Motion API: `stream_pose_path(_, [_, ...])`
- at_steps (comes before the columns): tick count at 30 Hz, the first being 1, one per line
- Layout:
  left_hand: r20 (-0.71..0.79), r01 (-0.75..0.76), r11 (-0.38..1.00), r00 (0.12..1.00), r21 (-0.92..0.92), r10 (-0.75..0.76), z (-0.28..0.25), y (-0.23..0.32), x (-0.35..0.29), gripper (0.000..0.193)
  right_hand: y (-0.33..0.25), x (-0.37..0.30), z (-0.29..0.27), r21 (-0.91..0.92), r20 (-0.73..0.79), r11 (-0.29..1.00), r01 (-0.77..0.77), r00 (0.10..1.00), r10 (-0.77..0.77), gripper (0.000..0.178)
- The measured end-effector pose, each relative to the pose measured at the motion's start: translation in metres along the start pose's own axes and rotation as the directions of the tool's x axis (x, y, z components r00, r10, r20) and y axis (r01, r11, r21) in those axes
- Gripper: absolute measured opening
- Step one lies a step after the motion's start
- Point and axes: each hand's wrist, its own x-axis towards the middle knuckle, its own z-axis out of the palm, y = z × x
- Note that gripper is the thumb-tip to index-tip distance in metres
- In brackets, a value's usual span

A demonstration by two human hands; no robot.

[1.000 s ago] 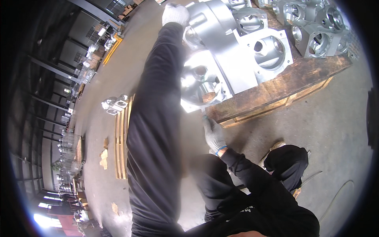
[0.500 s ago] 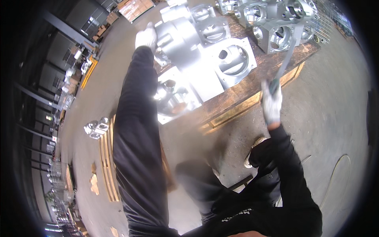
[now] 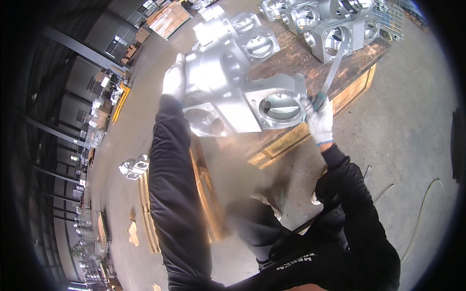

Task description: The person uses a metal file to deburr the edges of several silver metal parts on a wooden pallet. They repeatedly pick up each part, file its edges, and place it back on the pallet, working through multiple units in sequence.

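Note:
A large silvery cast metal housing point(image 3: 213, 80) with round bores and square flanges sits tilted at the near left end of a wooden bench point(image 3: 272, 138). My left hand point(image 3: 174, 80), in a white glove, grips the housing's left side, its fingers partly hidden behind the metal. My right hand point(image 3: 319, 121), also gloved, is closed around the green handle of a flat file point(image 3: 335, 70). The file's long grey blade points up and away over the bench. My right fingers are at the housing's right flange; whether they press on it I cannot tell.
More castings point(image 3: 259, 43) stand just beyond the housing, and several others point(image 3: 335, 36) crowd the bench's far right. A wooden pallet point(image 3: 145, 208) with small metal parts point(image 3: 133, 166) lies on the floor at left. A hose point(image 3: 417, 218) curves across the floor at right.
The housing has turned and tipped in my left hand, so its flanges face differently. My right hand has moved left with the file, up to the housing's right flange.

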Motion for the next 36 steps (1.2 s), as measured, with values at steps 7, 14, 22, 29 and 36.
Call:
stream_pose_path(7, [0.101,-0.152,0.975,0.980,-0.164,0.169,-0.049,-0.049,-0.060,0.058,0.003,-0.074,0.000,-0.193,-0.030,0.979,0.069,0.997,-0.076,0.037])
stream_pose_path(14, [-0.059,0.030,0.886,0.996,-0.463,-0.065,-0.068,-0.093,-0.084,0.033,0.013,-0.067,-0.012,-0.226,0.085,0.963,0.148,0.988,-0.132,0.035])
stream_pose_path(22, [0.166,-0.148,0.962,0.968,-0.229,0.188,-0.042,-0.015,-0.088,0.028,0.013,-0.063,-0.016,-0.017,0.174,0.999,0.035,0.984,-0.031,0.039])
stream_pose_path(29, [0.033,-0.159,0.887,0.981,-0.434,0.191,-0.045,-0.030,-0.080,0.021,0.024,-0.059,-0.023,-0.063,0.161,0.998,0.004,0.987,0.006,0.042])
stream_pose_path(36, [-0.131,-0.142,0.988,0.980,0.056,0.148,-0.078,-0.054,-0.058,0.032,0.022,-0.063,-0.020,-0.257,0.091,0.966,0.041,0.996,-0.018,0.050])
